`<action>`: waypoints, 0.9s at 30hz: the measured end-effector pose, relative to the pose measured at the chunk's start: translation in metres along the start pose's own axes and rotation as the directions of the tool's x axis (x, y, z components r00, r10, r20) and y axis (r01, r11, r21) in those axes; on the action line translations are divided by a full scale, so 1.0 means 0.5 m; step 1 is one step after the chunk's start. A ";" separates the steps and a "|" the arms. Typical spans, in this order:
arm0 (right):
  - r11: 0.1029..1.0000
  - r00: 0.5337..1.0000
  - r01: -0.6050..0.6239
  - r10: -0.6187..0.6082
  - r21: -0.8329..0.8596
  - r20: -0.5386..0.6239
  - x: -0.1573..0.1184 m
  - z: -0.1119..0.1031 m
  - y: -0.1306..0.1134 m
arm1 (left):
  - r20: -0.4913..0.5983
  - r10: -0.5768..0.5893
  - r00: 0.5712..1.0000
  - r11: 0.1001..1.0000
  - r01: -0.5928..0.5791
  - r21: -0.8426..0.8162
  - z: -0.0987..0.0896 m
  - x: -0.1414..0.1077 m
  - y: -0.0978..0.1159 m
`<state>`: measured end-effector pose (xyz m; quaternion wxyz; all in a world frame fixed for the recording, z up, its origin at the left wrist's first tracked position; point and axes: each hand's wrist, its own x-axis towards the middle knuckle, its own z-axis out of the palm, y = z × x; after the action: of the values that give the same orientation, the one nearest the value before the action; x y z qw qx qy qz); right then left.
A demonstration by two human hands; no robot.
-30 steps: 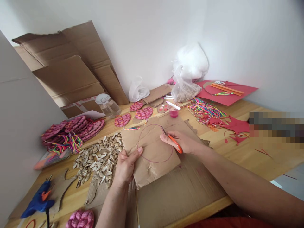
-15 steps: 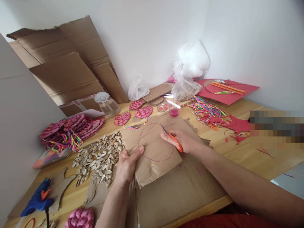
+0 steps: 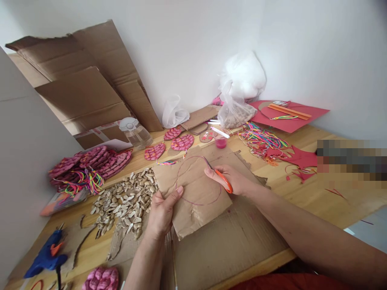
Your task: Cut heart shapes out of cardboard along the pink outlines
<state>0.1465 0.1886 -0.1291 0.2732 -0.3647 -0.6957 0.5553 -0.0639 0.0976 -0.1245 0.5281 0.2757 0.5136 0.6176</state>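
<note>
1. Cardboard piece (image 3: 196,221) with a purple circle (image 3: 195,181) drawn on it is right in the middle, between both hands, over a bigger cardboard sheet (image 3: 229,249) on the bench (image 3: 305,201).
2. Left grip (image 3: 161,209) is clamped on its left edge: thumb flat on the top face, tip about at the circle's lower-left line, fingers mostly out of sight underneath. So most of the piece sticks out to the right of that grip.
3. Right grip (image 3: 228,177) is closed around orange-handled scissors (image 3: 223,182), over the right side of the piece. Blades aim up and left, tips by the circle's upper right. Can't tell how far apart the blades are, sorry.
4. Just beside the left grip there's a spread of peanut shells (image 3: 121,205), and past those a pile of pink discs (image 3: 90,159) with bright tassels.
5. Near left corner: blue glue gun (image 3: 46,255), orange trigger.
6. Behind the piece sits a cup of pink stuff (image 3: 221,142); right of that, a tangle of coloured strings (image 3: 266,137) and red paper scraps (image 3: 298,157).
</note>
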 end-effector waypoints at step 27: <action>0.990 0.995 0.020 -0.033 -0.140 -0.093 0.001 0.013 0.013 | 0.022 0.010 1.000 0.999 -0.011 0.051 -0.005 0.006 0.008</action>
<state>0.1426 0.1860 -0.1368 0.2871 -0.3995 -0.7238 0.4838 -0.0682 0.1001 -0.1223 0.5230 0.2985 0.5220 0.6041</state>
